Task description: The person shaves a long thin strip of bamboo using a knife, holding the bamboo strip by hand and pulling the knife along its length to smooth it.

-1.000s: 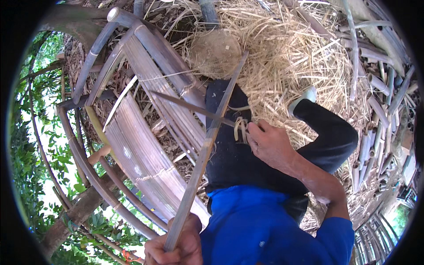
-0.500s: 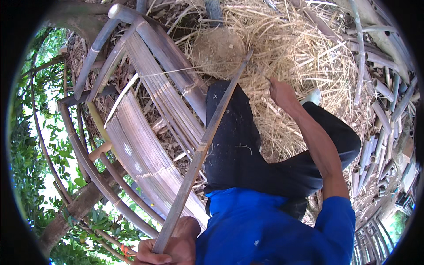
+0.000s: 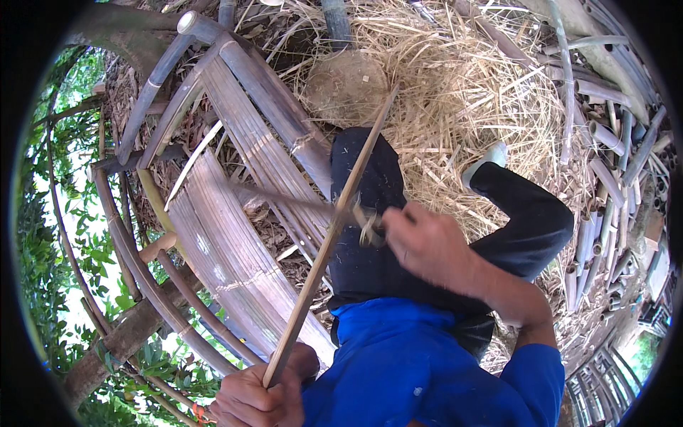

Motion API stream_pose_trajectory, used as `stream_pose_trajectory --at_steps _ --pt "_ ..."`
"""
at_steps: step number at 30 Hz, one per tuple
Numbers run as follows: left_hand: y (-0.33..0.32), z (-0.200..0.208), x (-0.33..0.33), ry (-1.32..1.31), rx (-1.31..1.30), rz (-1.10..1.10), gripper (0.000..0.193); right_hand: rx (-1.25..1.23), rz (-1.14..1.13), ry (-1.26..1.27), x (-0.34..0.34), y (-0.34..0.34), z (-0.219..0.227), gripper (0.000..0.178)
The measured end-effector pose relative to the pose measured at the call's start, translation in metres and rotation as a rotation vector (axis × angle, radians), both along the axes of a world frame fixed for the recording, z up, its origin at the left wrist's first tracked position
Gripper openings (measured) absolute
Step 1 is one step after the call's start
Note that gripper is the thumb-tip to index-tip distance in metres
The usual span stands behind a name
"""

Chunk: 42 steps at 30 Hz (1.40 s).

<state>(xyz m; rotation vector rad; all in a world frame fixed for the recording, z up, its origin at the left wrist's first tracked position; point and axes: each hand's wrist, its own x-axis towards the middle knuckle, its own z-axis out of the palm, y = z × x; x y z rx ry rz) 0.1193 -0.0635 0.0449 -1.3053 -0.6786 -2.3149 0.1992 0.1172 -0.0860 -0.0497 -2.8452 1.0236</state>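
Observation:
A long bamboo strip [image 3: 304,302] slants from the lower left up across my thigh, its thin far tip near a round wooden block [image 3: 341,87]. My left hand [image 3: 255,398] is closed around the strip's near end. My right hand [image 3: 432,245], a little blurred, is closed on a knife; the handle is mostly hidden in the fingers. The knife's long blade [image 3: 281,199], smeared by motion, reaches leftward across the strip at about its middle. Pale curled shavings [image 3: 368,229] show between the strip and my right hand.
A bamboo bench [image 3: 235,267] with split slats and rails stands at my left. Straw-like shavings [image 3: 469,107] cover the ground ahead. Cut bamboo pieces [image 3: 605,213] are piled on the right. My bent leg [image 3: 530,206] lies right of the strip.
My right hand has come nearer and leftward with the knife, from over the straw to the strip's middle. The strip has shifted slightly, its near end still in my left hand.

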Motion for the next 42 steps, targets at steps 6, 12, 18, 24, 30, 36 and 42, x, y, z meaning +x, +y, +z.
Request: stream_pose_trajectory --at_steps 6,12,18,24,30,36,42 --pt "-0.003 -0.001 -0.005 0.003 -0.072 -0.083 0.039 -0.046 -0.007 -0.144 -0.006 0.015 -0.020 0.010" --pt "-0.007 -0.002 -0.006 0.002 -0.104 -0.088 0.038 -0.008 -0.160 -0.249 -0.037 0.072 -0.156 0.011" --pt "-0.009 0.004 0.000 -0.116 -0.162 -0.010 0.039 0.074 -0.362 -0.381 -0.049 0.130 -0.252 0.018" --pt "-0.001 0.013 -0.002 -0.017 -0.033 0.338 0.044 -0.114 -0.327 -0.393 -0.046 0.093 -0.130 0.021" --pt "0.007 0.013 0.005 -0.095 -0.148 0.528 0.046 -0.056 -0.358 -0.252 0.006 0.030 -0.060 0.020" --pt "0.018 0.013 0.016 -0.195 -0.087 0.491 0.044 0.002 -0.140 0.093 0.026 -0.035 0.035 0.014" --pt "0.017 0.012 0.022 -0.190 -0.150 0.615 0.039 0.063 -0.141 0.094 0.021 -0.041 0.028 0.013"
